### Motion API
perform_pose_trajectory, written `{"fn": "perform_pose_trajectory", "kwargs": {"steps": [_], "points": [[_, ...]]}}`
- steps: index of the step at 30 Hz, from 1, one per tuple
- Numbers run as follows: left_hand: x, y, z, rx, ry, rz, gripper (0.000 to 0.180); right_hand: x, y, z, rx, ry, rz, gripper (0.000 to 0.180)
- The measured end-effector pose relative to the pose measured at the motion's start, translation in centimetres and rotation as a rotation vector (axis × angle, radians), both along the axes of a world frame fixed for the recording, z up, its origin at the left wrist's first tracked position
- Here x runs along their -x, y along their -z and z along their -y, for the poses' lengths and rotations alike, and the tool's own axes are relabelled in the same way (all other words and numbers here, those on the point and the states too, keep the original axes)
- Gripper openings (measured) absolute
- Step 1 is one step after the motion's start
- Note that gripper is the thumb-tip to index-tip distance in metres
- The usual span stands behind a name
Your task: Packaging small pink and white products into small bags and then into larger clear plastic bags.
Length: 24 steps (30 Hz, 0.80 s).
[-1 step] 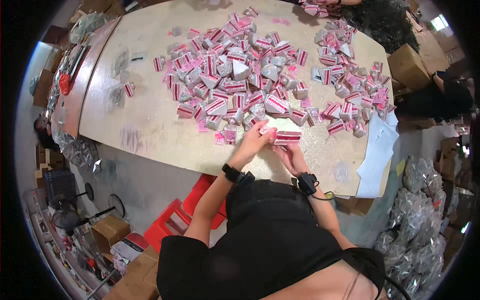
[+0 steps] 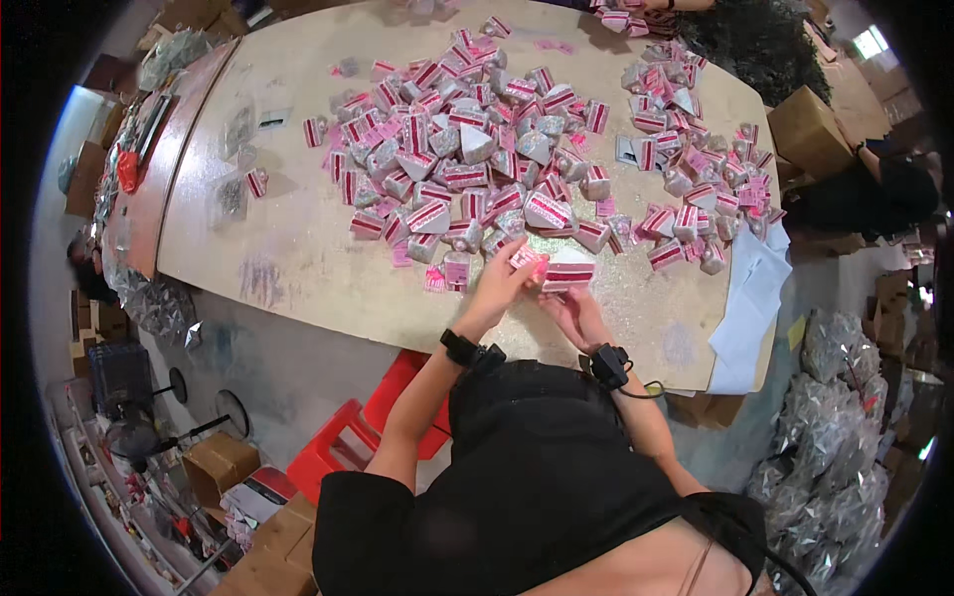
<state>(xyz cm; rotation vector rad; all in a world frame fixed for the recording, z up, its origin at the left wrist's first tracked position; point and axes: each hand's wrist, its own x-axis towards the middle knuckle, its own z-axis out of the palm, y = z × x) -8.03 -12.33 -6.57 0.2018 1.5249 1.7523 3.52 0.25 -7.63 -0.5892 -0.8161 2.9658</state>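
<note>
My right hand (image 2: 576,316) holds a toy cake slice (image 2: 569,273) from below, its white top and pink-and-red layered side showing. My left hand (image 2: 504,282) pinches a pink-and-white printed tag (image 2: 528,261) close beside that slice. Whether tag and slice are joined I cannot make out. Just beyond my hands spreads a large heap of similar cake slices (image 2: 477,144), many in clear wrapping with pink tags among them. Two small pink pieces (image 2: 435,278) lie left of my left hand.
A second heap of slices (image 2: 686,221) lies at the right, next to white paper sheets (image 2: 747,298) on the table edge. Red stools (image 2: 333,442) stand by my left side. Silvery bags (image 2: 825,427) pile up at the right. Another person's hand (image 2: 651,5) shows at the far edge.
The slice in my right hand has tilted so that more of its white top shows. The tag in my left hand has turned, with more of its printed face visible.
</note>
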Motion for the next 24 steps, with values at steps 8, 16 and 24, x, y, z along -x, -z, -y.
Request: {"fn": "perform_pose_trajectory", "kwargs": {"steps": [8, 16, 24], "points": [[2.0, -1.4, 2.2, -0.675, -0.361, 0.214, 0.038, 2.2, 0.8, -7.2, -1.277, -1.244, 0.224, 0.035], [1.5, -8.6, 3.6, -0.685, -0.258, 0.288, 0.058, 3.9, 10.6, -18.6, -1.853, 0.105, 0.269, 0.046], [-0.2, -6.9, 2.4, -0.683, -0.364, 0.307, 0.075, 1.8, 9.1, -15.7, -1.863, -0.015, 0.41, 0.039]]}}
